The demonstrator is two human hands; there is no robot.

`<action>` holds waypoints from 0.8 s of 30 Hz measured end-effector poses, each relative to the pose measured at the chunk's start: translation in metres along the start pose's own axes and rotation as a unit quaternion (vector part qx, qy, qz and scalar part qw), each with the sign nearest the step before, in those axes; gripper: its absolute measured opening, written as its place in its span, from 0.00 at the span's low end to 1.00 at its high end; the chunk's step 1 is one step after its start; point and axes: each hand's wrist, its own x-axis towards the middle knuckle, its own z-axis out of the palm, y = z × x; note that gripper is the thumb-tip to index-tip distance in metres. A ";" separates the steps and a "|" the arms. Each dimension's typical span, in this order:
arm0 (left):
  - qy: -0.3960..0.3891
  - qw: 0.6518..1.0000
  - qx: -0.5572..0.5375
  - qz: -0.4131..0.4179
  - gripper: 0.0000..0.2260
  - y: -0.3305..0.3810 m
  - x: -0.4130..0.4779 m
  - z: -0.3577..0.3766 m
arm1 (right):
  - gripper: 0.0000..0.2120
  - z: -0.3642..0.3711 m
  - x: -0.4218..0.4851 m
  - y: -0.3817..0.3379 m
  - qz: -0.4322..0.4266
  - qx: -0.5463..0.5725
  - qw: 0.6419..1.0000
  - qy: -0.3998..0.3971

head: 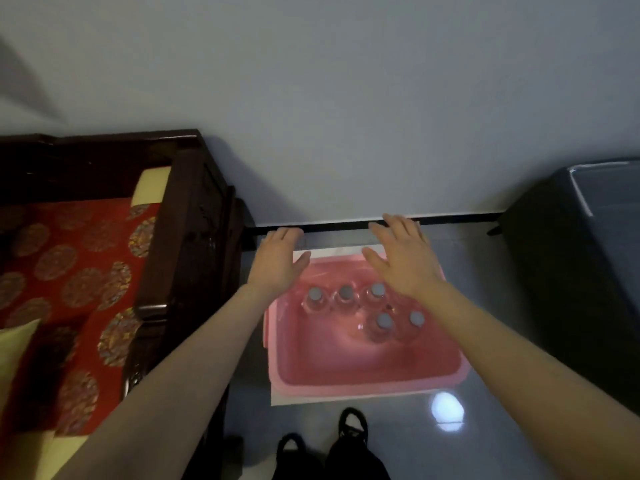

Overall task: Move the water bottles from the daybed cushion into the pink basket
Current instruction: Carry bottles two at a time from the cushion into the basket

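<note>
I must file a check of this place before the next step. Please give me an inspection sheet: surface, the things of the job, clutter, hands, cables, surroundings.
Surface: glossy grey floor; a light is reflected in it near the pink basket.
Job's things: five water bottles stand upright in the pink basket, three in a far row, two nearer. No bottle shows on the visible part of the red daybed cushion.
Clutter: a white sheet lies under the basket.
Hands: left hand and right hand open, palms down, above the basket's far end, holding nothing.
Cables: nothing seen.
Surroundings: dark wooden daybed frame on the left, plain wall behind, a dark box on the right, the person's black shoes below.
</note>
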 end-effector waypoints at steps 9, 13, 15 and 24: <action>0.167 0.982 -0.007 -0.093 0.23 -0.066 -0.115 -0.165 | 0.31 -0.050 0.005 -0.169 -0.115 0.059 0.991 0.045; 0.258 0.953 0.042 -0.155 0.24 -0.128 -0.230 -0.246 | 0.26 -0.047 -0.011 -0.285 -0.182 0.128 0.974 0.031; 0.281 0.936 0.043 -0.210 0.25 -0.155 -0.293 -0.282 | 0.25 -0.040 -0.029 -0.345 -0.197 0.176 0.964 0.023; 0.329 0.870 0.053 -0.362 0.25 -0.265 -0.542 -0.353 | 0.25 0.025 -0.123 -0.577 -0.334 0.186 0.924 -0.023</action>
